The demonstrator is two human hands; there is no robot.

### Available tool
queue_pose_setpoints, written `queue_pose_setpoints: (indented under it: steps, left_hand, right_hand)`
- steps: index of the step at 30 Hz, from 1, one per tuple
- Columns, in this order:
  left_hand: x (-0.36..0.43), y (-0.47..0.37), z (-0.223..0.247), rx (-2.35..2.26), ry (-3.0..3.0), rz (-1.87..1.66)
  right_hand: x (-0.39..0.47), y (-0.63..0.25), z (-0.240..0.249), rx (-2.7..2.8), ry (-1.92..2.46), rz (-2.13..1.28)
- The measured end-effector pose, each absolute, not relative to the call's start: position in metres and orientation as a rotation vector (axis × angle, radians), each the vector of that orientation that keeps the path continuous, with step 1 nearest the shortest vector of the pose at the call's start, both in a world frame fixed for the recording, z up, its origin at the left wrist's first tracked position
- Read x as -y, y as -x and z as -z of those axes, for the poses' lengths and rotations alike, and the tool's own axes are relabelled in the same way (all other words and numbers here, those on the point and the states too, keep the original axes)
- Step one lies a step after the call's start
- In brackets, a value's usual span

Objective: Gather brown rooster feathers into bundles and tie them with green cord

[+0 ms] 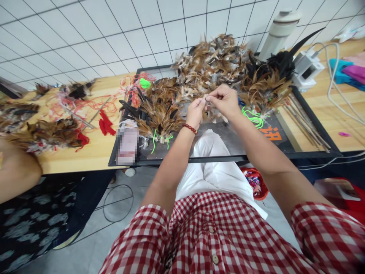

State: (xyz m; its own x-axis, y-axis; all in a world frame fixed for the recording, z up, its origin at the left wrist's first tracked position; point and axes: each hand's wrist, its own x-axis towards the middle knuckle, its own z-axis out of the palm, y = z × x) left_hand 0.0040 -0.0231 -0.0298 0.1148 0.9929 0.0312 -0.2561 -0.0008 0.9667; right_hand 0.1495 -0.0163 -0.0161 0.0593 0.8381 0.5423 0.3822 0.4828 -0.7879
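Mid-frame, the left hand (195,111) and right hand (226,100) pinch something indistinct (205,97); the feather pile (216,62) lies above, the partly bare tray (302,155) with its front rim below.

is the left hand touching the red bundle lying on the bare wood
Apart. The head view shows the left hand well to the right of the red bundle, with brown feathers between them.

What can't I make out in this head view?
Head view:
Whatever lies between the bare left hand and bare right hand: too small, fingertips cover it.
Orange printed lettering: partly behind the right forearm.
Pinkish rectangle: pixelated.
Co-worker's bare arm: cut by left edge.
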Motion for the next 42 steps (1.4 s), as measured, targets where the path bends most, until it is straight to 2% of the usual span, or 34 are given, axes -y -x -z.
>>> queue_pose_setpoints:
  steps: [4, 12, 15, 18, 24, 28, 33, 38, 42]
  left_hand:
    - [0.023, -0.006, 0.029, -0.887, -1.08, -1.226]
    - [0.026, -0.007, 0.027, -0.874, -1.029, -1.262]
    - [0.028, -0.01, 0.027, -0.843, -1.084, -1.247]
    - [0.028, -0.012, 0.027, -0.843, -1.118, -1.24]
    - [0.019, -0.003, 0.03, -1.033, -1.042, -1.355]
    - [0.014, 0.001, 0.031, -1.055, -0.946, -1.404]
    - [0.02, -0.002, 0.026, -1.044, -0.947, -1.366]
    - [0.027, -0.006, 0.024, -1.052, -1.112, -1.337]
    - [0.029, -0.005, 0.027, -1.087, -1.376, -1.252]
  right_hand:
    - [0.007, -0.159, 0.018, 1.492, 1.074, -0.523]
    - [0.009, -0.157, 0.016, 1.429, 0.92, -1.021]
    - [0.019, -0.145, 0.015, 1.399, 0.892, -1.113]
    - [0.021, -0.147, 0.009, 1.403, 0.977, -1.033]
    - [0.016, -0.201, -0.01, 1.871, 1.431, -0.543]
    - [0.011, -0.225, 0.001, 2.168, 1.519, -0.536]
    - [0.015, -0.214, 0.005, 2.291, 1.712, -0.47]
    - [0.03, -0.193, -0.009, 2.211, 1.514, -0.195]
    - [0.034, -0.181, -0.01, 2.19, 1.272, -0.208]
